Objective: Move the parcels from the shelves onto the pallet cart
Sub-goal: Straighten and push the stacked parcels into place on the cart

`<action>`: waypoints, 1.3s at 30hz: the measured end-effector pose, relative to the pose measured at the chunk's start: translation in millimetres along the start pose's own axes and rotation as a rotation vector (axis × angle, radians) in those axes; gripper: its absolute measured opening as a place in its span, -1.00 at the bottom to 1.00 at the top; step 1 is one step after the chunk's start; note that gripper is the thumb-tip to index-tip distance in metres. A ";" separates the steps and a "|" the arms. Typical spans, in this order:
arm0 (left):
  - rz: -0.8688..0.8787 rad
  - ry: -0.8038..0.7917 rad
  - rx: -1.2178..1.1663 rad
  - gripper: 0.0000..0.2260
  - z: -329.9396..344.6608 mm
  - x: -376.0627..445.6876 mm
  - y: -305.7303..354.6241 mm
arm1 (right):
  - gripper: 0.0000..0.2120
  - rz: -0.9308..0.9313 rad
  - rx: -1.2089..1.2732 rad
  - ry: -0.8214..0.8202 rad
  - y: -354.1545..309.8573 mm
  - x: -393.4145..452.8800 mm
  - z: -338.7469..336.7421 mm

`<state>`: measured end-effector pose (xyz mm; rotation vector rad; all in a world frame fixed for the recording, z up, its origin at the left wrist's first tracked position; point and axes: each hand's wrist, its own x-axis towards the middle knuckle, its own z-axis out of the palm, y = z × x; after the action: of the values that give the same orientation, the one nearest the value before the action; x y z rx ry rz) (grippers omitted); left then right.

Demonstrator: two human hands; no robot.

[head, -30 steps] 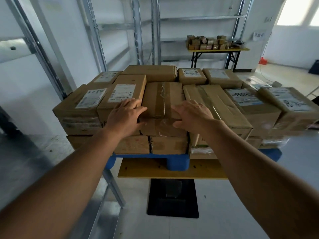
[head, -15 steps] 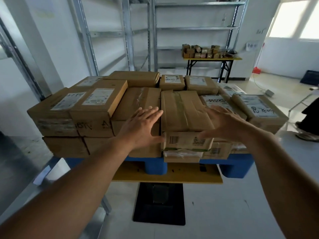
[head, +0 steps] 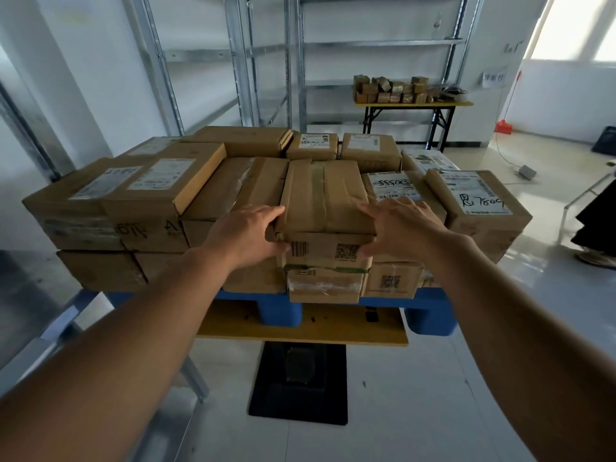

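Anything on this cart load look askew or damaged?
The taped box that both hands hold, left hand and right hand, juts past the front of the stack, and its top is creased. The box under it overhangs the blue pallet too. Nothing is spilled.

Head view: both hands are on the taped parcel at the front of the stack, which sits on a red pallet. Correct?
Not quite. The head view shows the pallet is blue, not red. Left hand and right hand do hold the taped parcel at the front.
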<state>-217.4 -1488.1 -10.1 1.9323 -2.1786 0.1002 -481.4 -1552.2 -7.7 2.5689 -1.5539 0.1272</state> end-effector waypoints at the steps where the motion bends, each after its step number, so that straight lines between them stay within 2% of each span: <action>1: -0.007 0.010 -0.003 -0.29 0.8 0.9 1.0 | -0.06 0.004 -0.002 0.009 -0.8 1.2 0.0; 10: -0.020 0.095 0.071 -0.41 5.6 9.5 9.2 | -0.23 0.044 -0.017 0.083 -6.0 6.0 3.5; 19: 0.006 0.129 0.094 -0.46 10.0 10.5 8.2 | -0.25 0.084 -0.044 0.111 -10.3 3.2 7.6; 27: 0.055 0.150 0.130 -0.47 12.3 12.7 3.6 | -0.22 0.091 -0.044 0.067 -9.3 1.7 5.9; 35: 0.033 0.108 0.157 -0.46 8.0 9.3 9.7 | -0.26 0.077 -0.062 0.020 -9.6 5.0 0.7; 39: -0.058 -0.025 0.134 -0.33 0.9 10.5 15.2 | -0.24 0.002 -0.035 0.039 -1.6 0.5 -2.4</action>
<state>-233.6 -1496.5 -7.2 2.0768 -2.1804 0.2186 -479.7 -1551.5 -5.4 2.5236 -1.5311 0.1477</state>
